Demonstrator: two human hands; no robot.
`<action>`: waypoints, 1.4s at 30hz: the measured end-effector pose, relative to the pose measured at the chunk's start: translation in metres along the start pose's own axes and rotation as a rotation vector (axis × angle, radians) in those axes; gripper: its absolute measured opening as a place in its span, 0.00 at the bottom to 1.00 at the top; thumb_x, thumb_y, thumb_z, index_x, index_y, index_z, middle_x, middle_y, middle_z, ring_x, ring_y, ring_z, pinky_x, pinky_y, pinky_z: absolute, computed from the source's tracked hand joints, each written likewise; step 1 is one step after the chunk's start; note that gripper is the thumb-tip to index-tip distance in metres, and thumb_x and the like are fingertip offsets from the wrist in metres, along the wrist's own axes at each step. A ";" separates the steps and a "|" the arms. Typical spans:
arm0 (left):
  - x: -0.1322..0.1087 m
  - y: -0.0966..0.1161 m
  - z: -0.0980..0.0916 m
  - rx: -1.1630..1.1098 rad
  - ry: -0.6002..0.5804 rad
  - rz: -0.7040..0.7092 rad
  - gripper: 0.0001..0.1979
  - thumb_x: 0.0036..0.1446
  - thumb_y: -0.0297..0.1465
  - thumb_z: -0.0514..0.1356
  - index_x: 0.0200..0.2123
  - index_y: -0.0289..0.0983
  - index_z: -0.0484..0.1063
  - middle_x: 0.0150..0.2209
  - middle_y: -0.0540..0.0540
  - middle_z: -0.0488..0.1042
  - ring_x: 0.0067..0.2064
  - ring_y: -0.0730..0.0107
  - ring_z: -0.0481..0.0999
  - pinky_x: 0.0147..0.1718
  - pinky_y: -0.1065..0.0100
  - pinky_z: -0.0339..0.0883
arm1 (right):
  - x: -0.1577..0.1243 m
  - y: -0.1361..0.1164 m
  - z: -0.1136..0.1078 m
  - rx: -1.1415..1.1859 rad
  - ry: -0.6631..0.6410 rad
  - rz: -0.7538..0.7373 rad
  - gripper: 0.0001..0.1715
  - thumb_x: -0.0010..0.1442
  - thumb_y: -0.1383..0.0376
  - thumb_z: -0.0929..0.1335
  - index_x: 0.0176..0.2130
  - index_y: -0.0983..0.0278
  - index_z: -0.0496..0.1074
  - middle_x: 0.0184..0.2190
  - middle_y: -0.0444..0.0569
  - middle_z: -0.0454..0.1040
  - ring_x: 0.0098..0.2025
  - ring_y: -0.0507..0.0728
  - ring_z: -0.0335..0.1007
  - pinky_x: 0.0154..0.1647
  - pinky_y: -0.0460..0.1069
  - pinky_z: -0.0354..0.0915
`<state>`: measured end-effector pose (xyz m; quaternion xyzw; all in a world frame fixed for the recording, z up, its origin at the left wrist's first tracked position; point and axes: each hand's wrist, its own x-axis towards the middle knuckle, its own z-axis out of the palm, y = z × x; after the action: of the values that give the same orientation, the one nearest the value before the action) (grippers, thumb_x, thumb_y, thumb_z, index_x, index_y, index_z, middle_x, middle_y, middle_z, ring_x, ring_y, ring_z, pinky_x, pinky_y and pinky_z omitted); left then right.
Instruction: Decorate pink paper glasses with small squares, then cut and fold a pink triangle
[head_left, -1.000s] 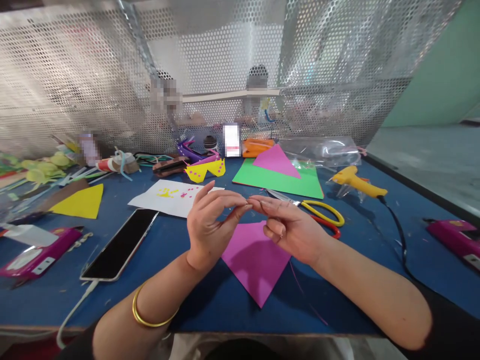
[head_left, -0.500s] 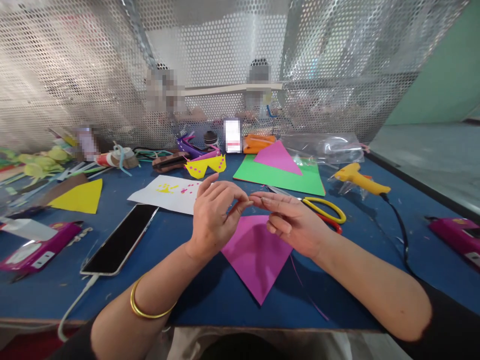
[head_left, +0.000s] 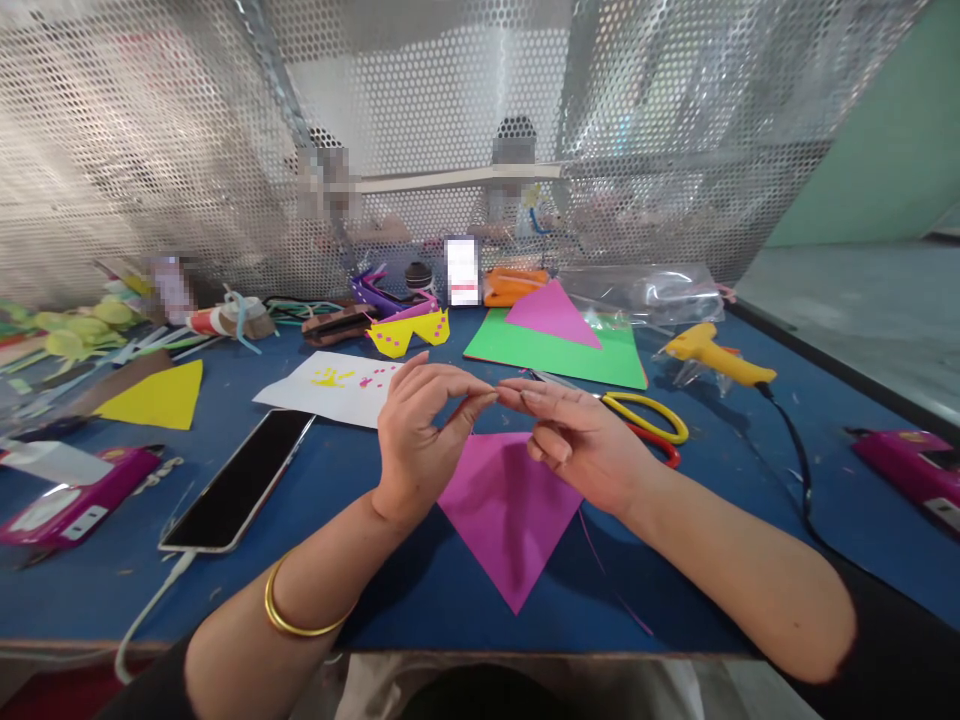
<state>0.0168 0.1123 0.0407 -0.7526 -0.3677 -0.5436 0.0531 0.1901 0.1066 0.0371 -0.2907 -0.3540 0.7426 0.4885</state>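
Observation:
My left hand [head_left: 427,430] and my right hand [head_left: 574,430] meet at their fingertips above a magenta foam sheet [head_left: 514,530]. Each is closed in a pinch, and whatever is between the fingertips is too small or hidden to make out. The sheet lies with one corner toward me, its far part covered by my hands. A thin purple strip [head_left: 611,580] trails on the table beside it. Scissors with yellow and red handles [head_left: 652,415] lie just beyond my right hand, partly hidden. White paper [head_left: 300,390] with small yellow and pink cut pieces lies behind my left hand.
A yellow glue gun [head_left: 720,357] with a black cord stands at right. Green sheets [head_left: 555,360], a yellow paper mask [head_left: 409,332] and a purple mask [head_left: 390,295] sit farther back. A charging phone [head_left: 240,485] lies at left, near a magenta power strip [head_left: 82,500].
My two hands stay joined at the fingertips, with hardly any shift of the fingers. The whole view has slid very slightly left.

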 end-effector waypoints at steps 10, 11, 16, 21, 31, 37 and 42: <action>0.004 0.001 -0.003 0.095 -0.096 0.058 0.05 0.57 0.31 0.65 0.29 0.42 0.72 0.29 0.53 0.78 0.35 0.68 0.77 0.54 0.56 0.61 | 0.001 0.001 0.000 -0.125 0.004 -0.085 0.09 0.52 0.65 0.73 0.36 0.63 0.80 0.37 0.49 0.82 0.12 0.41 0.56 0.16 0.43 0.61; 0.005 0.000 -0.003 0.103 -0.119 0.070 0.05 0.57 0.30 0.64 0.29 0.41 0.72 0.29 0.52 0.78 0.35 0.68 0.76 0.54 0.56 0.60 | 0.001 0.001 -0.001 -0.144 0.006 -0.095 0.09 0.52 0.65 0.73 0.36 0.63 0.80 0.36 0.49 0.82 0.12 0.41 0.56 0.15 0.43 0.60; 0.005 -0.003 -0.002 0.114 -0.183 0.102 0.05 0.59 0.29 0.61 0.30 0.40 0.70 0.29 0.52 0.76 0.36 0.67 0.75 0.54 0.55 0.58 | 0.001 0.002 -0.001 -0.187 0.011 -0.113 0.08 0.53 0.66 0.72 0.36 0.63 0.80 0.35 0.49 0.82 0.11 0.42 0.56 0.15 0.44 0.59; 0.002 -0.004 0.002 -0.065 -0.170 -0.152 0.05 0.59 0.30 0.60 0.30 0.39 0.69 0.29 0.50 0.74 0.34 0.67 0.73 0.39 0.63 0.66 | 0.000 0.000 -0.001 -0.133 0.048 -0.083 0.09 0.54 0.65 0.72 0.37 0.61 0.80 0.41 0.48 0.81 0.13 0.41 0.53 0.17 0.43 0.61; 0.002 -0.005 0.003 -0.370 -0.105 -0.532 0.16 0.63 0.40 0.55 0.27 0.39 0.73 0.24 0.50 0.74 0.29 0.71 0.73 0.31 0.68 0.68 | 0.001 -0.002 -0.004 -0.100 0.007 -0.050 0.09 0.56 0.64 0.71 0.39 0.59 0.79 0.46 0.48 0.79 0.14 0.40 0.50 0.20 0.44 0.63; -0.001 0.005 0.004 -0.477 -0.282 -0.644 0.09 0.55 0.35 0.64 0.25 0.39 0.77 0.22 0.50 0.78 0.25 0.71 0.76 0.28 0.68 0.71 | 0.001 0.004 0.000 -0.152 0.029 -0.074 0.11 0.52 0.65 0.73 0.39 0.61 0.79 0.31 0.44 0.81 0.13 0.43 0.55 0.15 0.44 0.56; 0.000 0.007 0.004 -0.590 -0.293 -0.630 0.07 0.58 0.30 0.60 0.31 0.38 0.79 0.27 0.47 0.81 0.32 0.66 0.80 0.37 0.63 0.75 | 0.001 0.001 -0.004 -0.099 0.021 -0.025 0.11 0.55 0.65 0.72 0.40 0.60 0.79 0.46 0.47 0.79 0.13 0.40 0.50 0.20 0.45 0.61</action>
<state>0.0244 0.1087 0.0415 -0.6559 -0.4119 -0.5027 -0.3840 0.1920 0.1086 0.0341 -0.3181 -0.3887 0.7149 0.4865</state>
